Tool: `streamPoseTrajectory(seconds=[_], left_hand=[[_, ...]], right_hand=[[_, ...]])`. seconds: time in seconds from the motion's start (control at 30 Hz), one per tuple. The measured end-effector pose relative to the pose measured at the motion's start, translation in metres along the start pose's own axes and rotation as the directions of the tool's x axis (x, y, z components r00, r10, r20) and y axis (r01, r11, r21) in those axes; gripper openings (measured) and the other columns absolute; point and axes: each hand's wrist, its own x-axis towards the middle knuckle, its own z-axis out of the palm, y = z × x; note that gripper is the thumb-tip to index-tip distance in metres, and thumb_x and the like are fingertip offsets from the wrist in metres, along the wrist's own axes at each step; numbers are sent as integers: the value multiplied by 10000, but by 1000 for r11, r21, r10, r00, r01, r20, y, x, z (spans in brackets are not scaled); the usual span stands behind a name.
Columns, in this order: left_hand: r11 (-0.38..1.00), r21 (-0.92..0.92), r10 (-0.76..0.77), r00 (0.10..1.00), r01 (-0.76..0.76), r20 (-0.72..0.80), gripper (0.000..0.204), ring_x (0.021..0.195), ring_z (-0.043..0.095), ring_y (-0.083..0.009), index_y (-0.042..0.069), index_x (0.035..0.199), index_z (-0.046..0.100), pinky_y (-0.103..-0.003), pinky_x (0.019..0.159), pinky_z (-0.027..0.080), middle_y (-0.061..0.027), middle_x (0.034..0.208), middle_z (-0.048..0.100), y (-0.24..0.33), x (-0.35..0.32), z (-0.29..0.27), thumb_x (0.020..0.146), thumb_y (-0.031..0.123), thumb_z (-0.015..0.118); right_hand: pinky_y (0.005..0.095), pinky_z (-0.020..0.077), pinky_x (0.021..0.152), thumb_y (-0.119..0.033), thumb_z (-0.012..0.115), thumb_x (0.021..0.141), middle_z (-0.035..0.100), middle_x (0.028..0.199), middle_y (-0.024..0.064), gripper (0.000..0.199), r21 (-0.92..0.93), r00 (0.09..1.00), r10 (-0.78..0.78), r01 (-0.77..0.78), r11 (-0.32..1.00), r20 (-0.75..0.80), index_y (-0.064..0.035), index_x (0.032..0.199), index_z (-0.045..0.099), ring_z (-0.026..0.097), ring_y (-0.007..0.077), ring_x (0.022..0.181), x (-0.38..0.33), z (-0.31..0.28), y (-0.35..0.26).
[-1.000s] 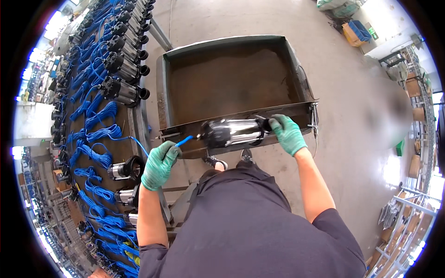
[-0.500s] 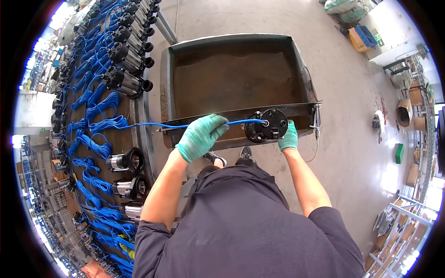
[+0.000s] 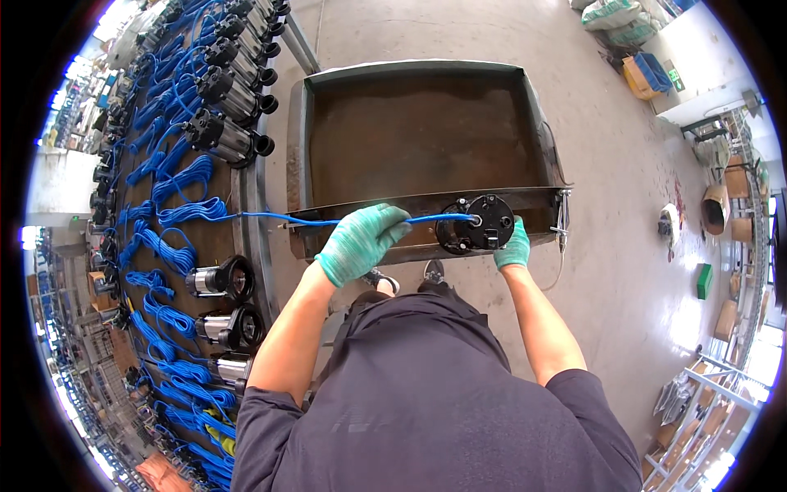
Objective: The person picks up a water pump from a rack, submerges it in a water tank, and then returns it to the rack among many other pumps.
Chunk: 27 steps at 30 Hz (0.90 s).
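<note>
A submersible pump (image 3: 497, 220) with a round black top is at the near edge of a metal tank; its body below the top is mostly hidden. A blue cable (image 3: 438, 218) leaves the top and runs left to a coil on the bench. My left hand (image 3: 359, 243), in a green glove, is closed around that cable a short way left of the pump. Against the pump's right side is my right hand (image 3: 514, 246), gloved too. Its fingers curl behind the black top and are partly hidden, gripping the pump.
The rectangular tank (image 3: 529, 107) holds brownish water. Along the left stands a long bench (image 3: 261, 213) with rows of similar pumps (image 3: 225, 138) and coiled blue cables (image 3: 182, 182). A thin hose (image 3: 562, 266) hangs at the tank's right corner. Boxes and shelving line the far right.
The whole view has shifted slightly. Both hands keep their grips, and the pump stays at the tank's near edge with little visible movement.
</note>
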Motion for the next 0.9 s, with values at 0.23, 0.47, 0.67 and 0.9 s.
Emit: streamPoseTrajectory(seconds=[0.23, 0.47, 0.67, 0.9], left_hand=[[1000, 16, 26, 999, -26, -21, 160, 778, 684, -330, 16, 1082, 726, -375, 721, 558, -168, 932, 721, -1, -1, -2, 965, 117, 767], [956, 255, -48, 933, 147, -356, 165, 705, 698, -377, 69, 972, 723, -427, 622, 553, -160, 806, 715, 10, -22, -29, 956, 224, 779], [774, 246, -450, 780, 584, -435, 184, 684, 658, -384, 71, 976, 721, -437, 639, 523, -180, 767, 685, -38, -117, -104, 1005, 252, 737], [696, 496, -371, 851, 519, -371, 211, 712, 663, -395, 76, 939, 698, -474, 648, 518, -188, 799, 699, -75, -126, -76, 1007, 275, 720]], right_hand=[[488, 572, 931, -102, 711, 885, 624, 1271, 172, 503, -19, 999, -35, 35, 999, 8, -132, 1376, 611, 687, 415, 1097, 2, -3, -4], [474, 570, 948, -140, 696, 923, 729, 1147, 204, 284, 6, 994, -110, 110, 994, 4, -56, 1193, 727, 700, 400, 1087, 16, -31, -10], [437, 576, 928, -150, 731, 842, 689, 1118, 207, 351, 323, 935, -343, 299, 898, 88, -33, 1172, 727, 708, 396, 993, 0, -70, -125], [515, 528, 958, -168, 705, 821, 658, 1158, 216, 293, 185, 838, -543, 525, 831, 60, -52, 1090, 717, 624, 423, 1067, -15, -36, -194]])
